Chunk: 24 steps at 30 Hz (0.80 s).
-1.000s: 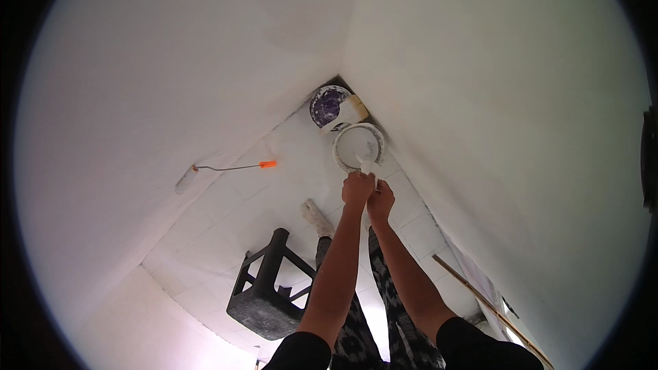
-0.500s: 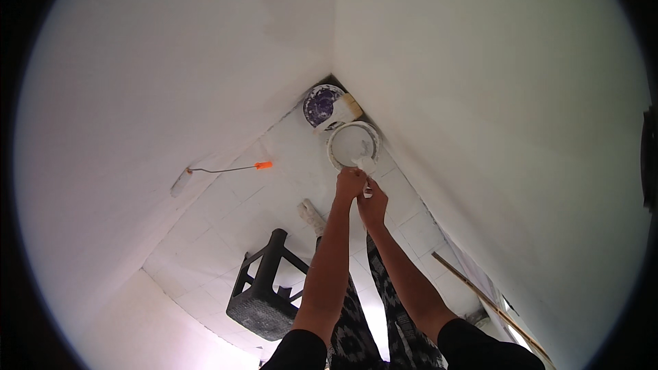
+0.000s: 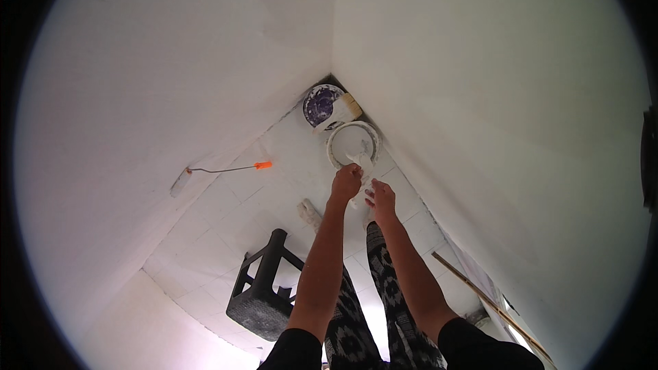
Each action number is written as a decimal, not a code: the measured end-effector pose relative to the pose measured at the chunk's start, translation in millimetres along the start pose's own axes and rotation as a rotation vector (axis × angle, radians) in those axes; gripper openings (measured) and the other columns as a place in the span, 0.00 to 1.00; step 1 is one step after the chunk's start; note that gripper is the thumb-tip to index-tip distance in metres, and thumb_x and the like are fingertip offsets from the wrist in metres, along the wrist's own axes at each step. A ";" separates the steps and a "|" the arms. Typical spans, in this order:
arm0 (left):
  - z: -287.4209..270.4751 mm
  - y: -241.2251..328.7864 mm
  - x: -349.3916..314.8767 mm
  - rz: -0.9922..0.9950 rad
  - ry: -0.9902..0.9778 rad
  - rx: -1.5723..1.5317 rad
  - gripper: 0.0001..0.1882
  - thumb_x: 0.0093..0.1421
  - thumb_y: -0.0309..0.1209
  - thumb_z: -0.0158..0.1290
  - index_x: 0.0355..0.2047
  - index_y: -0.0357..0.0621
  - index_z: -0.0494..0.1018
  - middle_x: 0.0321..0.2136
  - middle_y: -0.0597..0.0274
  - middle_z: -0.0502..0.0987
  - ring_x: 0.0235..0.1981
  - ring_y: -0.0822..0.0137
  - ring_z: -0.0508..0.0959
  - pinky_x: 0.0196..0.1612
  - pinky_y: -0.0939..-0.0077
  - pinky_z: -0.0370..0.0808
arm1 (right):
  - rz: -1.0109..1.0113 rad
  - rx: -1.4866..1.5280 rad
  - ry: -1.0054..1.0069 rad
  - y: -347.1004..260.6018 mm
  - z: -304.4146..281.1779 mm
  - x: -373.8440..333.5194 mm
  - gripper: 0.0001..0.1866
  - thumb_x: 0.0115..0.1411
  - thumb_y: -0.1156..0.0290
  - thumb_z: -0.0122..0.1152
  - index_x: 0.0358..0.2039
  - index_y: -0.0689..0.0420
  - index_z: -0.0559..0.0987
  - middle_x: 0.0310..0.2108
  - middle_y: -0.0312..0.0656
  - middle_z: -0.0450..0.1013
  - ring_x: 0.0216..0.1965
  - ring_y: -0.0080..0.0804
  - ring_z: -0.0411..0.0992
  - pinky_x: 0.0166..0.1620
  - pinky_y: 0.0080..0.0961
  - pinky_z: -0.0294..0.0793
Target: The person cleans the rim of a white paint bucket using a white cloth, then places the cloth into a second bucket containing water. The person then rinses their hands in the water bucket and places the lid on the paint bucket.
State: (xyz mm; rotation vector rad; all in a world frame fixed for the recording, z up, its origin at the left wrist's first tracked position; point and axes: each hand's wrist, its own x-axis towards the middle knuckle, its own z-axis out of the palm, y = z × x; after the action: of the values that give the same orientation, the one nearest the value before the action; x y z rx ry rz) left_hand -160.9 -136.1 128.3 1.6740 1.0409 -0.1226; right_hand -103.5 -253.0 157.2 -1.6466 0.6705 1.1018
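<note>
My left hand (image 3: pixel 347 179) is closed on a crumpled white piece (image 3: pixel 362 159), thin and soft-looking; whether it is cloth or plastic I cannot tell. It shows above my fist, against the near rim of a round white-rimmed bucket (image 3: pixel 332 140) with pale grey-white contents. Just to the right, my right hand (image 3: pixel 382 200) has its fingers apart and holds nothing. A small white bit (image 3: pixel 354 203) shows below and between the hands; its kind is not clear.
Behind the bucket, a purple, white-splattered round container (image 3: pixel 318 105) stands in the wall corner, a tan-and-white block (image 3: pixel 351 105) on it. A paint roller (image 3: pixel 226 170) with an orange handle leans leftward. A black stool (image 3: pixel 264 294) and a wooden stick (image 3: pixel 473 286) are nearer.
My right hand has let go of the white piece and moved slightly right and down, its fingers spreading. My left hand has shifted a little left and up, still gripping it.
</note>
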 end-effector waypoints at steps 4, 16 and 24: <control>-0.2 1.3 0.1 0.005 0.001 0.050 0.09 0.58 0.33 0.51 0.37 0.47 0.76 0.33 0.51 0.79 0.38 0.49 0.78 0.41 0.58 0.73 | 0.169 -0.011 0.008 -12.8 -9.0 21.2 0.18 0.59 0.58 0.60 0.44 0.55 0.74 0.40 0.35 0.70 0.38 0.28 0.72 0.35 0.26 0.70; -11.5 10.1 -6.4 -0.003 -0.103 0.081 0.12 0.59 0.35 0.51 0.42 0.50 0.75 0.38 0.53 0.79 0.42 0.53 0.78 0.46 0.63 0.73 | 0.296 0.015 -0.004 -9.5 -8.3 43.8 0.13 0.52 0.62 0.68 0.34 0.53 0.77 0.36 0.32 0.68 0.37 0.24 0.68 0.37 0.27 0.66; -7.4 5.6 -5.2 -0.029 -0.083 0.127 0.11 0.60 0.35 0.50 0.41 0.51 0.75 0.39 0.56 0.79 0.43 0.54 0.78 0.46 0.62 0.72 | 0.188 0.128 -0.090 -3.1 -16.6 55.2 0.07 0.53 0.69 0.63 0.32 0.53 0.75 0.32 0.32 0.69 0.37 0.23 0.68 0.36 0.26 0.66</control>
State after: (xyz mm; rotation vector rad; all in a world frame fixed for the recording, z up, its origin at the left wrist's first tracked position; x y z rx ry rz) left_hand -163.3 -133.0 138.2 1.7531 1.0130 -0.2800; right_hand -71.4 -263.1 110.3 -1.4387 0.8326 1.2326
